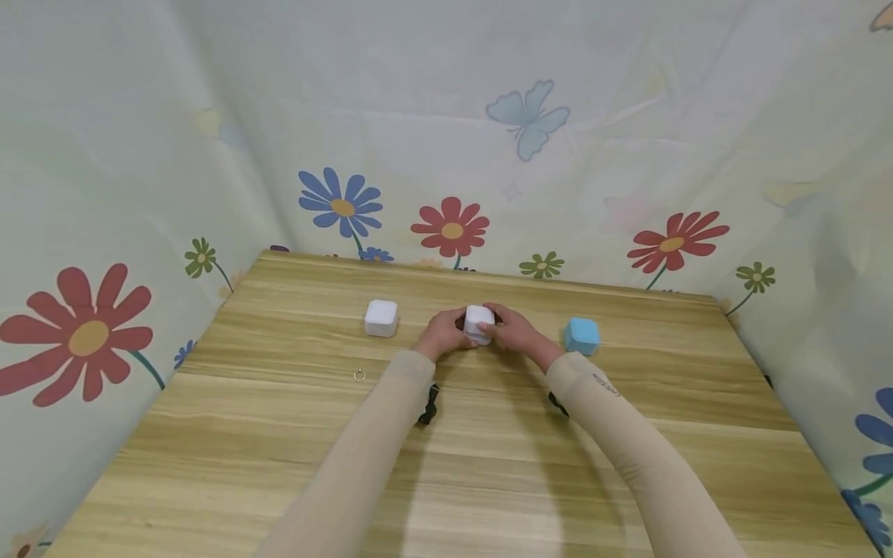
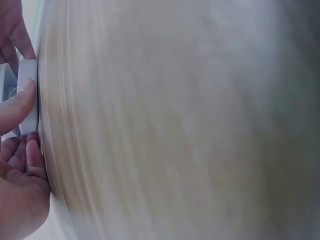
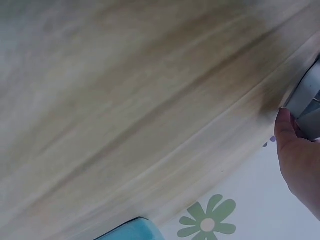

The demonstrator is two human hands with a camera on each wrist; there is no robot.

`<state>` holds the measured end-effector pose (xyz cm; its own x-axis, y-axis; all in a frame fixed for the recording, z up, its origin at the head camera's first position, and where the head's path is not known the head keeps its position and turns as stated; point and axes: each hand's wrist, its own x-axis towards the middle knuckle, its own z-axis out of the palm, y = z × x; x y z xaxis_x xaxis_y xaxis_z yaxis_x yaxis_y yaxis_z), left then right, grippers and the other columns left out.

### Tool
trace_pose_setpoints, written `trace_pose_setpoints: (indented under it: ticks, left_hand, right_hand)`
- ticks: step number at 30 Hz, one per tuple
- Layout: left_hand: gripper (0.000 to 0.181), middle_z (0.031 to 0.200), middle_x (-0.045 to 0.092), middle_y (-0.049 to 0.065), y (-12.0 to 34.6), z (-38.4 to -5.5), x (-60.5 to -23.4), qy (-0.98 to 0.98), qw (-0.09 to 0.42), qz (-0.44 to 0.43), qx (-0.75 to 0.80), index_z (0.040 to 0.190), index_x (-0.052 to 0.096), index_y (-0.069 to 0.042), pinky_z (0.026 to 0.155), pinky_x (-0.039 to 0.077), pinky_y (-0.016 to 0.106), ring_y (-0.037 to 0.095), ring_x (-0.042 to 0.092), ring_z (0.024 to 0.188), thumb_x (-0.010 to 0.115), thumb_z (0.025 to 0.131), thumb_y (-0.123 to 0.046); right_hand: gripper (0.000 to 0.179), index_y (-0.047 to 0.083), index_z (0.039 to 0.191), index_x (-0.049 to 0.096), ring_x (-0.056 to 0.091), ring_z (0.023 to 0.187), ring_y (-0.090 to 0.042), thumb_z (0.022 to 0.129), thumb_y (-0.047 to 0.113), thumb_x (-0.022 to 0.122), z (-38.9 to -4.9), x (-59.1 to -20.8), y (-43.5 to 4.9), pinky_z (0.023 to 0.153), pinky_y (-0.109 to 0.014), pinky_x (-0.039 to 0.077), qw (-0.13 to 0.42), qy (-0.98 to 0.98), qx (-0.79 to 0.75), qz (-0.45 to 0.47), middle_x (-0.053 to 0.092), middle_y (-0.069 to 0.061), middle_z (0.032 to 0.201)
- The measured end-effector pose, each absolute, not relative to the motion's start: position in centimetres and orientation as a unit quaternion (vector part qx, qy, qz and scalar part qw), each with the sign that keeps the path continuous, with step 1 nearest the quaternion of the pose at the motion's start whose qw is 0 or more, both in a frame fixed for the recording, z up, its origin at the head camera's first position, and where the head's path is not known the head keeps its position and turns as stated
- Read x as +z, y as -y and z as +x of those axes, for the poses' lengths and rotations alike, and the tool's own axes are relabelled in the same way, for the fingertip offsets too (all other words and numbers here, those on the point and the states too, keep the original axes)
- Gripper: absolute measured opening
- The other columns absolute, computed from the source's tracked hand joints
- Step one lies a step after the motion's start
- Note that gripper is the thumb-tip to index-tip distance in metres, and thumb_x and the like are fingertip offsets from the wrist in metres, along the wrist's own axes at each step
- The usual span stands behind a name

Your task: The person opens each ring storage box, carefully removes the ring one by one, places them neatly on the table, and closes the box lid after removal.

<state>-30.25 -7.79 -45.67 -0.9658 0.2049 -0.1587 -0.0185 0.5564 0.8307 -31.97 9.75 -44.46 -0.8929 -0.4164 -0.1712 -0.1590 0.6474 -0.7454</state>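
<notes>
Near the back middle of the table, a small white box (image 1: 478, 323) with rounded corners sits between both hands. The left hand (image 1: 443, 335) grips it from the left side, fingers round its lower part. From the right, the right hand (image 1: 514, 329) holds it with the thumb across the front and fingers behind. In the left wrist view, the box's lower part (image 2: 29, 107) rests on the wood, and a gap shows between it and the tilted lid (image 2: 4, 80). The right wrist view also shows the parted box (image 3: 306, 95) at its edge, with fingertips pressed to it.
Another white box (image 1: 381, 318) stands to the left, and a light blue box (image 1: 582, 335) to the right. A small ring (image 1: 359, 375) lies on the wooden table (image 1: 293, 434). A black item (image 1: 429, 404) is beside the left forearm. A flowered curtain (image 1: 391, 116) surrounds the table.
</notes>
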Motion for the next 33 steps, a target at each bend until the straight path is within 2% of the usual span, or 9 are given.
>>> trace_pose_setpoints:
  ticks: [5, 15, 33]
  left_hand:
    - [0.075, 0.156, 0.052, 0.017, 7.75, -30.28, -45.56, -0.874, 0.125, 0.046, 0.467, 0.154, 0.044, -0.004, 0.124, 0.038, 0.045, 0.032, 0.049, 0.145, 0.078, 0.088, -0.005]
    - [0.075, 0.154, 0.052, 0.019, 7.75, -30.19, -45.78, -0.873, 0.118, 0.051, 0.47, 0.154, 0.044, -0.002, 0.122, 0.04, 0.044, 0.032, 0.051, 0.143, 0.078, 0.087, -0.004]
    - [0.076, 0.154, 0.053, 0.018, 7.89, -30.48, -46.11, -0.87, 0.123, 0.046, 0.475, 0.154, 0.044, -0.005, 0.122, 0.041, 0.043, 0.031, 0.053, 0.142, 0.08, 0.087, -0.007]
  right_hand:
    - [0.061, -0.009, 0.156, 0.031, 0.041, 0.147, -0.045, 0.108, 0.023, 0.05, -32.02, -44.57, -9.79, 0.123, -0.054, 0.036, 0.163, -0.89, -0.392, -0.168, 0.039, -0.032, 0.159]
    - [0.06, -0.008, 0.157, 0.03, 0.037, 0.15, -0.043, 0.109, 0.024, 0.047, -32.15, -44.56, -9.84, 0.125, -0.054, 0.032, 0.178, -0.883, -0.403, -0.164, 0.037, -0.031, 0.16]
    - [0.059, -0.006, 0.156, 0.033, 0.036, 0.152, -0.042, 0.11, 0.028, 0.045, -32.15, -44.13, -9.71, 0.127, -0.054, 0.029, 0.184, -0.881, -0.412, -0.139, 0.037, -0.029, 0.161]
